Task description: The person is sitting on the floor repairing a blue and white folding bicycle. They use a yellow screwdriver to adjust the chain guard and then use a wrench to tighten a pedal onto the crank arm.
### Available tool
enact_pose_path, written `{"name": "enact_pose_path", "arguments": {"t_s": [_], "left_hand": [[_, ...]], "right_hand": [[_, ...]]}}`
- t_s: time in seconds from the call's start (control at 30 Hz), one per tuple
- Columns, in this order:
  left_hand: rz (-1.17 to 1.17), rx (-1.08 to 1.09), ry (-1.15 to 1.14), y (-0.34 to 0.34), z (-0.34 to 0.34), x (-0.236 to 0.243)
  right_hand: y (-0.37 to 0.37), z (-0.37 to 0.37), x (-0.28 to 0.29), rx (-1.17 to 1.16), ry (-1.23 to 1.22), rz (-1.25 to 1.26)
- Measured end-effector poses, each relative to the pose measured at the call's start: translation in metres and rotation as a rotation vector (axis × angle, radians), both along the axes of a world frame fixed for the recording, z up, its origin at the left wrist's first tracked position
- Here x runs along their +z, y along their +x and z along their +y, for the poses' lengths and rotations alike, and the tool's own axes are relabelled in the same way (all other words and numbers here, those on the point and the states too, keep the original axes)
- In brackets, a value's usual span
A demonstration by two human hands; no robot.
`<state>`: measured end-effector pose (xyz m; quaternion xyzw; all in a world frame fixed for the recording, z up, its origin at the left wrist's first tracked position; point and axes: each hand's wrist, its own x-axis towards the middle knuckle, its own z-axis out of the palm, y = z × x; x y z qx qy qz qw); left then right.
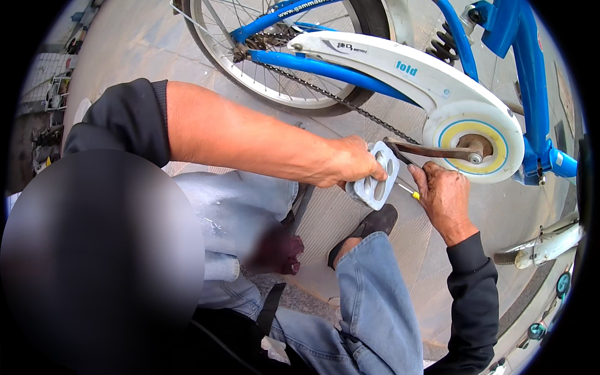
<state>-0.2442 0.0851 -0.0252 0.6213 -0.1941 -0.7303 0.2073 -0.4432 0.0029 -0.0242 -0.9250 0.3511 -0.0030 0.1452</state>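
Observation:
My left hand [359, 165] grips a grey bicycle pedal [376, 178], its fingers over the slotted body. The pedal sits at the free end of a rusty crank arm [431, 149]. Just to the right, my right hand [445, 197] is closed around a dark slim bar [403, 158], perhaps a wrench, that reaches up to the pedal's end of the crank; my fingers hide most of it. Beside that hand shows a thin shaft with a yellow part [415, 195], maybe a screwdriver; whether it is held or lies on the ground I cannot tell.
A blue bicycle [331, 70] with a white chain guard [387, 59] spreads across the far side. Its chain [328, 94] hangs below the guard. A white-rimmed wheel [294, 100] is at far left. My shoe [375, 225] rests on the paving. A blurred patch covers the lower left.

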Motion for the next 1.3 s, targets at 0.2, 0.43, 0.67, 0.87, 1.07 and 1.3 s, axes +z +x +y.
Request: {"name": "enact_pose_path", "arguments": {"t_s": [0.2, 0.43, 0.67, 0.87, 1.07, 1.3], "left_hand": [[0.013, 0.006, 0.0, 0.006, 0.0, 0.003], [0.106, 0.077, -0.049, 0.022, 0.002, 0.015], [0.135, 0.109, -0.078, 0.023, 0.004, 0.004], [0.225, 0.14, -0.09, 0.023, 0.007, 0.002], [0.324, 0.173, -0.113, 0.022, 0.01, 0.0], [0.16, 0.082, -0.115, 0.017, 0.011, -0.006]], "right_hand": [[-0.003, 0.0, -0.025, -0.094, 0.201, -0.157], [0.008, 0.001, -0.028, -0.175, 0.321, -0.269], [0.018, 0.006, 0.001, -0.182, 0.268, -0.225], [0.01, 0.003, -0.051, -0.115, 0.207, -0.426], [0.011, 0.002, -0.045, -0.139, 0.236, -0.412], [0.015, 0.012, 0.006, -0.152, 0.042, -0.144]]}}
